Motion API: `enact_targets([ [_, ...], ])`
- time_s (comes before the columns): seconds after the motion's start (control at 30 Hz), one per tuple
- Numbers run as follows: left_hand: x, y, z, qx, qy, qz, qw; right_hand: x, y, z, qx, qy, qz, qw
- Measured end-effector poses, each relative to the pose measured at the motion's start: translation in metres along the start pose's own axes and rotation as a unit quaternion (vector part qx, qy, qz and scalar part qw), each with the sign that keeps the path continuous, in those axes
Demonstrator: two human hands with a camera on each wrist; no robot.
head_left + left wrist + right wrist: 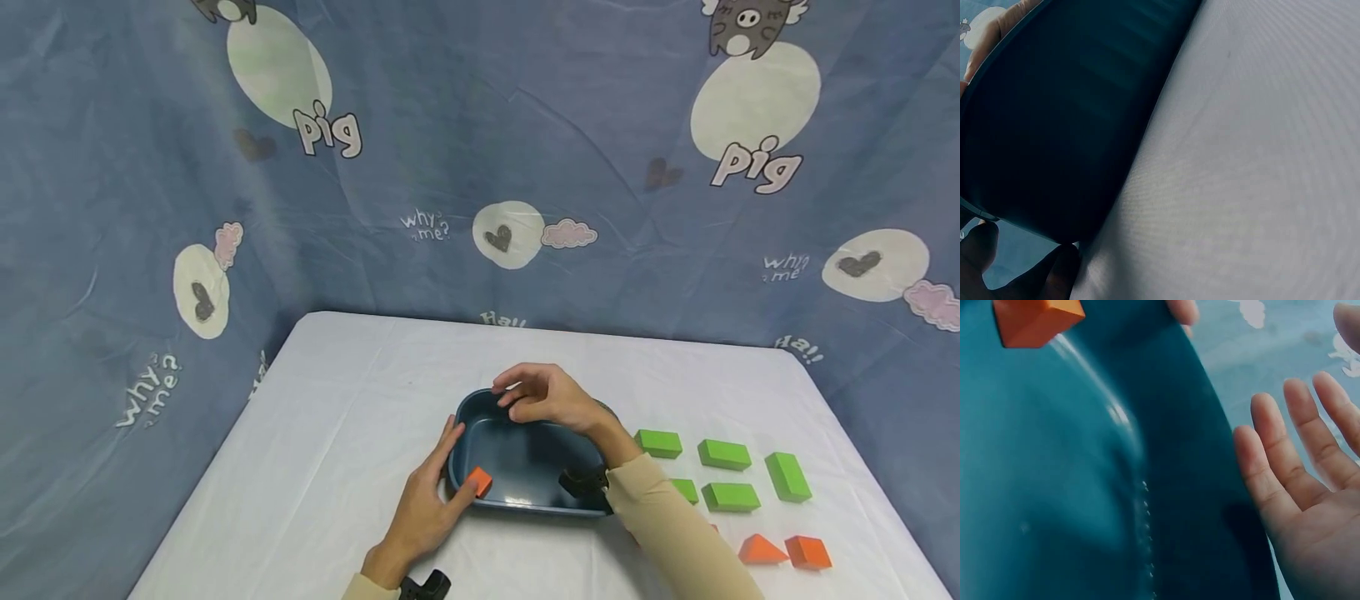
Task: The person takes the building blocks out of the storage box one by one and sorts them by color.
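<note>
In the head view, my left hand lies on the white table against the near-left corner of the dark blue tray, fingers extended along the tray's left wall, thumb and fingertips holding a small orange block at the rim of that corner. My right hand hovers over the far rim of the tray, fingers loosely curved and holding nothing; whether the fingertips touch the rim cannot be determined. The tray sits at the centre of the table, near its front edge. To the right of the tray, green blocks lie in two rows, and orange blocks lie near the front right edge, well apart from the tray. A blue printed cloth hangs behind the table. In the left wrist view, the outer wall of the tray fills the left half, resting on the white table; my fingertips appear dark at the lower left beside the tray's base, and the grip itself is not visible here. In the right wrist view, the tray interior fills the left side, the orange block sits at the top left at the rim, and my right hand is open, palm facing the camera, fingers straight and slightly spread, just beside the tray wall and holding nothing.
</note>
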State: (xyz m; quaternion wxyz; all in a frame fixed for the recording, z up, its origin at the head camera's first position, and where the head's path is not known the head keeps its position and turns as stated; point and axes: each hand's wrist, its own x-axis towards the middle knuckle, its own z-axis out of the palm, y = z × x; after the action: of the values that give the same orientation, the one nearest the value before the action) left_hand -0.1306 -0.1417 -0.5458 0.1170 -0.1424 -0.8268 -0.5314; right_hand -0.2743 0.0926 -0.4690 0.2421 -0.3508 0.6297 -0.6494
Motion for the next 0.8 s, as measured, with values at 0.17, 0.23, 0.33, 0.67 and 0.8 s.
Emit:
enact_targets([
  [0.17, 0.0, 0.0, 0.0, 0.002, 0.0, -0.004, 1.0, 0.008, 0.005, 0.011, -0.013, -0.028, 0.014, 0.999],
  [0.23, 0.0, 0.001, 0.0, 0.0, -0.005, -0.01, 0.9999, 0.009, 0.008, 0.014, -0.022, -0.037, 0.021, 0.999],
  [0.33, 0.0, 0.001, 0.001, 0.001, -0.012, -0.013, 0.9998, 0.011, 0.013, 0.018, -0.033, -0.043, 0.037, 0.998],
  [0.67, 0.001, 0.004, 0.0, 0.016, -0.007, -0.007, 0.9998, 0.015, 0.024, 0.026, -0.06, -0.064, 0.076, 0.993],
  [0.8, 0.001, 0.003, 0.0, 0.024, -0.002, 0.001, 0.9997, 0.016, 0.028, 0.028, -0.073, -0.09, 0.092, 0.989],
])
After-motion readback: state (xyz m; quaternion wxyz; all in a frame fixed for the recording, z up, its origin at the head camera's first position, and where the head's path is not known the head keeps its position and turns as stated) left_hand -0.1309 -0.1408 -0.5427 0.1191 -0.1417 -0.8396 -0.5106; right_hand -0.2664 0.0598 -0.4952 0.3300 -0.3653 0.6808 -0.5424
